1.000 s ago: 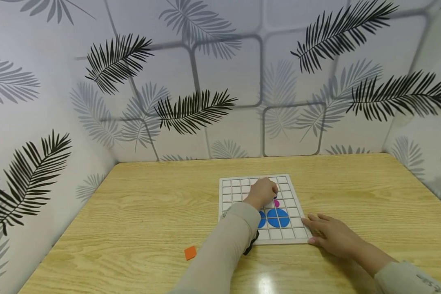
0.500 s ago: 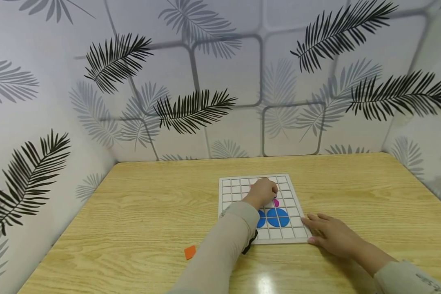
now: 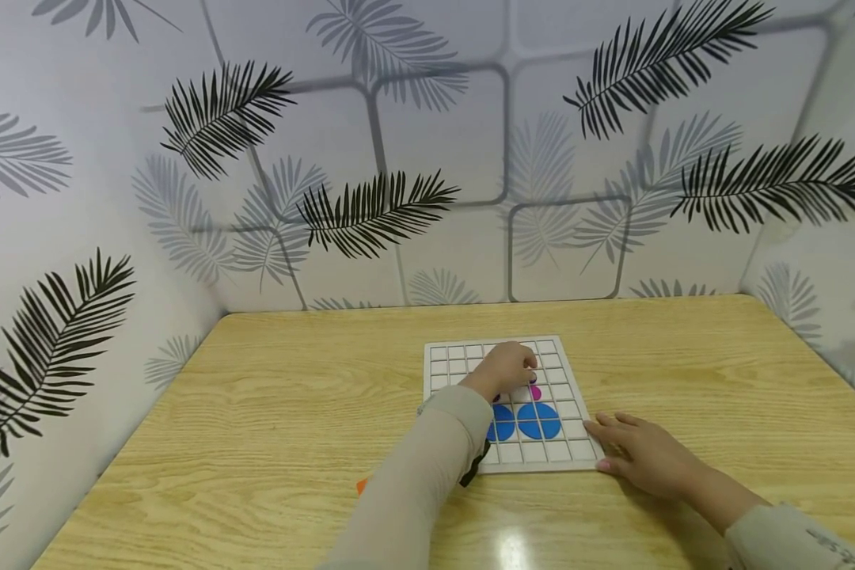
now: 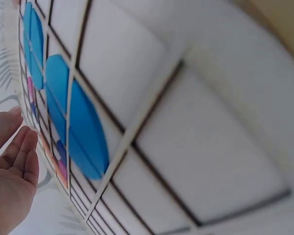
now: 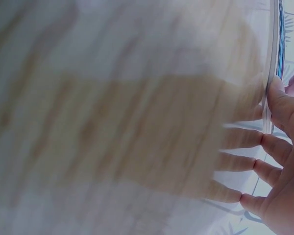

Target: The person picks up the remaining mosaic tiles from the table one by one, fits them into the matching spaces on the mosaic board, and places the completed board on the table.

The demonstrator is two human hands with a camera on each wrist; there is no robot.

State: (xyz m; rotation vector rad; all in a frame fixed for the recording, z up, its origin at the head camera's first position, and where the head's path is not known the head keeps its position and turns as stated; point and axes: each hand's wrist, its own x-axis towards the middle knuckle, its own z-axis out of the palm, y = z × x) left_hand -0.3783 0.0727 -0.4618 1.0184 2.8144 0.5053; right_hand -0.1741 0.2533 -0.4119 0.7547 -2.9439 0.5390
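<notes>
A white grid board [image 3: 438,354] lies on the table, with two blue circles [image 3: 539,421] and a small magenta piece [image 3: 536,393] in its cells. My left hand [image 3: 502,370] hovers over its upper middle; in the left wrist view its fingers are loosely bent, a gap shows between thumb and fingertips, and nothing is held. Small dark-blue pieces [image 4: 61,152] and orange strips lie in the cells beyond the fingertips. My right hand [image 3: 644,457] rests on the table with fingers spread, thumb and fingertip at the board's right edge. Part of the board is hidden under my left hand and sleeve.
An orange square piece [image 3: 362,484] lies on the wooden table [image 3: 256,412] left of the board, mostly covered by my left sleeve. Patterned walls with leaf prints [image 3: 442,237] stand behind the table and on both sides.
My left hand and forearm have shifted slightly left, baring more of the left blue circle and covering more of the orange piece. The right hand and the board stay in place.
</notes>
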